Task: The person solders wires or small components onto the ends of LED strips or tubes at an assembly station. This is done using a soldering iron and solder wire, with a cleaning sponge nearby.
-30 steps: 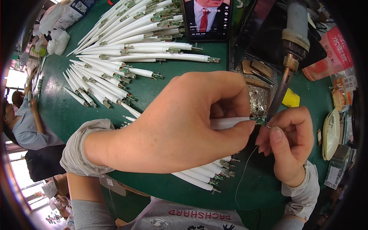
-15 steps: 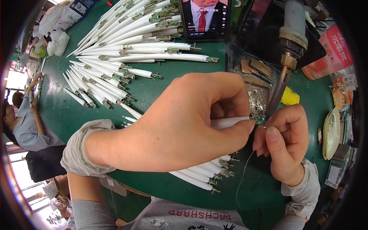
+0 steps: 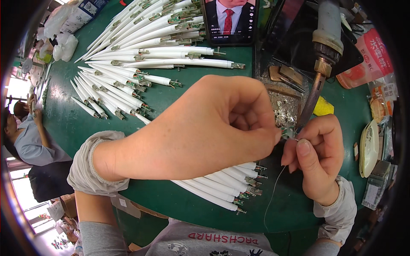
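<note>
My left hand [image 3: 192, 128] is closed on a slim white stick whose green circuit-board end [image 3: 288, 132] pokes out past the fingertips. The stick's white body is hidden behind the hand. That board end sits right by the tip of a mounted soldering iron [image 3: 314, 91], which points down from the upper right. On the other side of the tip, my right hand [image 3: 318, 158] pinches a thin solder wire [image 3: 272, 192] between thumb and forefinger. The wire's short end reaches the board and iron tip; its tail hangs down over the table.
Many white sticks [image 3: 171, 30] with board ends fan out at the upper left; several more [image 3: 209, 192] lie below my left wrist. A phone [image 3: 230, 23], solder-spattered tray [image 3: 285, 106], yellow sponge [image 3: 323, 106] and red-white package [image 3: 369, 59] surround the iron. A person [image 3: 32, 136] sits at far left.
My left hand has turned and shifted slightly up and left, so the stick's white body no longer shows. My right hand has hardly moved.
</note>
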Tool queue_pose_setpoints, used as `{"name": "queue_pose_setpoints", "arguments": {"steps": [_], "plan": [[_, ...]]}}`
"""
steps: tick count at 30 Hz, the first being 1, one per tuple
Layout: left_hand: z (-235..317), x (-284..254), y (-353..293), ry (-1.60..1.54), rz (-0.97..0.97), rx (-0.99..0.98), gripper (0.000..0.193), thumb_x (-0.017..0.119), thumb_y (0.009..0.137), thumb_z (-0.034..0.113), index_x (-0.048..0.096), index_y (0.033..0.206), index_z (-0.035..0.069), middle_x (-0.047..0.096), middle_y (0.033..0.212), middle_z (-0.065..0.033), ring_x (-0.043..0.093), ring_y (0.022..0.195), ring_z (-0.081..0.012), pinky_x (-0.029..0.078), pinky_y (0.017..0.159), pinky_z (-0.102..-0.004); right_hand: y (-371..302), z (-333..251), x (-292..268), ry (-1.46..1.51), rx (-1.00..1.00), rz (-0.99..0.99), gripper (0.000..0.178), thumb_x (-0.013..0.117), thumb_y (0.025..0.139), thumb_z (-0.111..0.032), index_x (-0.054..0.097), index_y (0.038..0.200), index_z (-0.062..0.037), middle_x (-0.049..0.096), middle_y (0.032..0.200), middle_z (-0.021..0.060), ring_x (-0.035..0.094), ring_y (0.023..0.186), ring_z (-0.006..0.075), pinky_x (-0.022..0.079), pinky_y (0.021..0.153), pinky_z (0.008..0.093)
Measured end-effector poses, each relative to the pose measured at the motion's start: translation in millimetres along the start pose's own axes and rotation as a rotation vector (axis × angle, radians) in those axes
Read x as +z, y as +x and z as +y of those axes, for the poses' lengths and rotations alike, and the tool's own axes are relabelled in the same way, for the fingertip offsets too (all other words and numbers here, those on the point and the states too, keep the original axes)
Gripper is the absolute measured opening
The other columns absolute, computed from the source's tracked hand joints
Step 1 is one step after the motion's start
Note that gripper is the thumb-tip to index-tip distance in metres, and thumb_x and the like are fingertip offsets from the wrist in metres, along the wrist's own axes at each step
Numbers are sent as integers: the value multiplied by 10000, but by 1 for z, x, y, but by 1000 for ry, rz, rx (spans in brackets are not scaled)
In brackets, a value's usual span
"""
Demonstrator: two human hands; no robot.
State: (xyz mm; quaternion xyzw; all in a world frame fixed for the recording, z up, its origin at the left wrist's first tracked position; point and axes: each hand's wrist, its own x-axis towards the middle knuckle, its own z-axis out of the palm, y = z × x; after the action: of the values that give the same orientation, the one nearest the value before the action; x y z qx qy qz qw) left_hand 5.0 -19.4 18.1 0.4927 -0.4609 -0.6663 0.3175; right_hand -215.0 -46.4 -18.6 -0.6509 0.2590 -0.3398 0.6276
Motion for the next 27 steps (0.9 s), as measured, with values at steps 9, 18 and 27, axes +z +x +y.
{"name": "queue_pose_setpoints", "arguments": {"steps": [9, 18, 27], "plan": [[-5, 10, -10, 403, 42, 151, 129, 684, 779, -3, 577, 850, 8, 596, 781, -17, 540, 684, -36, 419, 515, -197, -3, 8, -2, 122, 63, 3, 127, 503, 933, -42, 408, 978, 29, 565, 781, 94, 562, 665, 97, 450, 599, 208], [-27, 18, -12, 578, 49, 537, 148, 711, 721, -8, 625, 840, 6, 594, 766, -69, 585, 634, -175, 441, 502, -265, -7, 19, 0, -53, -80, -5, 103, 537, 921, -50, 471, 956, 21, 590, 673, 52, 568, 579, 71, 407, 516, 191], [-34, 10, -3, 695, -2, 528, 160, 717, 712, 24, 628, 845, 16, 603, 775, -84, 589, 665, -231, 466, 588, -311, -6, 23, -1, -107, -112, 18, 81, 557, 912, -53, 502, 933, 3, 576, 642, 31, 557, 549, 59, 394, 502, 189]]}}
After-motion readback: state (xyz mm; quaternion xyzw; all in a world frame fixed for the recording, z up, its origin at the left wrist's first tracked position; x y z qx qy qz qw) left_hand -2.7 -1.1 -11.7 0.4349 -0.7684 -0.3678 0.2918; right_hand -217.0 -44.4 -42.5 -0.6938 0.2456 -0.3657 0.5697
